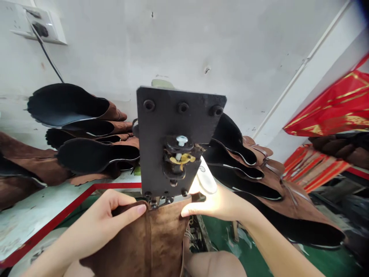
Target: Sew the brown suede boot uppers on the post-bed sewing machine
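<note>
A brown suede boot upper (pixel 167 234) hangs below the sewing machine head (pixel 155 130), its top edge under the needle area. A darker vertical seam runs down it. My left hand (pixel 99 219) pinches the edge left of the presser foot (pixel 154 202), thumb on top and fingers behind the suede. On the right, my right hand (pixel 221 206) grips the same edge, its thumb on the near face and its other fingers hidden behind. A small white lamp (pixel 206 181) shines brightly over my right hand. The needle itself is too small to make out.
Brown boot uppers with black lining lie stacked on the left (pixel 98 154) and on the right (pixel 268 192). A red-edged table (pixel 34 231) is at the left. Red bags (pixel 334 104) hang at the right. A wall socket (pixel 40 27) holds a plugged-in cable.
</note>
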A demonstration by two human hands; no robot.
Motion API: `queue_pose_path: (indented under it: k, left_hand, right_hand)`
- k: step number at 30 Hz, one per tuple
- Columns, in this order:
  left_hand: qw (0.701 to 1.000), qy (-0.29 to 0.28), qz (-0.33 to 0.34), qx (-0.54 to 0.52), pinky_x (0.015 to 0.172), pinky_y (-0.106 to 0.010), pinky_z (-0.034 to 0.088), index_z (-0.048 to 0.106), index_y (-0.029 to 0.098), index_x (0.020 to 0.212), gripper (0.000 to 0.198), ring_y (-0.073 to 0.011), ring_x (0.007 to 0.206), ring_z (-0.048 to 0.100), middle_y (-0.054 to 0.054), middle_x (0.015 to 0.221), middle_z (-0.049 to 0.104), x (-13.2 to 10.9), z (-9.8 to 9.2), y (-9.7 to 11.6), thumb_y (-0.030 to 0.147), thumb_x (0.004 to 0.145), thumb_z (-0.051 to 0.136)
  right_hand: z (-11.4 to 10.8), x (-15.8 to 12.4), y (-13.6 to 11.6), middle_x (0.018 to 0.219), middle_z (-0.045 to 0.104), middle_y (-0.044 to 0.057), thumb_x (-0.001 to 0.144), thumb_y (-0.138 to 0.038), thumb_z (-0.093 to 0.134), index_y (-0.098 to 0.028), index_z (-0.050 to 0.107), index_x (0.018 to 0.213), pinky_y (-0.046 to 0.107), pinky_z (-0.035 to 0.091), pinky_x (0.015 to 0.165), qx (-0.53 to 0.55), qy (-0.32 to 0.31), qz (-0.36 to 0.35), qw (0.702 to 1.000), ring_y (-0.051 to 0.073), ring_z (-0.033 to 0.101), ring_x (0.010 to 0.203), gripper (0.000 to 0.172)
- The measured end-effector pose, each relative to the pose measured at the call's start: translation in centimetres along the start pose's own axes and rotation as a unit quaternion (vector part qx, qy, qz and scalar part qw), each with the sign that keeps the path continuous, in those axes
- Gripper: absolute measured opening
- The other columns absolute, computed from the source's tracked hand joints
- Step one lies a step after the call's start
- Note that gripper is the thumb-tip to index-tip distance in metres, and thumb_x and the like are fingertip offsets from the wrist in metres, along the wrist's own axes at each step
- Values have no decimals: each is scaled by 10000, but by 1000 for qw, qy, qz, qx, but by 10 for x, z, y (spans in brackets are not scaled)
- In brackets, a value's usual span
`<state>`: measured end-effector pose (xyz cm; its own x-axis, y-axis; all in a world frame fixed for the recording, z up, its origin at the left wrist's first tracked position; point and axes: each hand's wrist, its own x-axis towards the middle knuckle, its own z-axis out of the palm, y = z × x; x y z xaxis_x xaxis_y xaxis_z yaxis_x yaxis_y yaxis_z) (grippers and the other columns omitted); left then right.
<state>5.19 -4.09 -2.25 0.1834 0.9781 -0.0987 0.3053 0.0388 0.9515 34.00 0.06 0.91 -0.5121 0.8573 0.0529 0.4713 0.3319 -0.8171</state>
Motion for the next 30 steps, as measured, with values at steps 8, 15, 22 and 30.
queue_pose_path:
  k: [8, 15, 22, 30]
  left_hand:
    - [997, 35, -10, 67, 519, -247, 446, 743, 215, 647, 358, -190, 591, 584, -13, 627, 665, 3, -45, -24, 555, 758, 764]
    - [975, -9, 105, 195, 769, -299, 467, 780, 253, 778, 212, -250, 862, 639, -20, 850, 727, -3, -18, -2, 440, 781, 679]
    - [970, -2, 133, 201, 648, -267, 409, 769, 225, 663, 352, -178, 651, 554, 8, 623, 658, 3, 22, 0, 497, 876, 703]
    - [990, -4, 55, 130, 571, -267, 308, 585, 183, 542, 464, -155, 616, 419, 12, 591, 478, -8, 13, -3, 512, 864, 645]
  right_hand:
    - [30, 1, -18, 1088, 786, 39, 846, -452, 799, -241, 818, 980, 383, 562, 964, 106, -31, 49, 993, 272, 705, 1070, 251]
    - [57, 1, -33, 1067, 790, 1, 881, -340, 773, -272, 805, 1039, 315, 561, 916, 199, 10, 48, 979, 231, 709, 1055, 176]
    - [39, -4, -27, 916, 768, 32, 780, -388, 852, -220, 802, 859, 356, 560, 894, 147, 43, 106, 983, 262, 692, 982, 192]
    - [49, -22, 3, 807, 704, 15, 782, -429, 850, -186, 708, 888, 349, 578, 799, 294, -2, 126, 948, 198, 680, 783, 301]
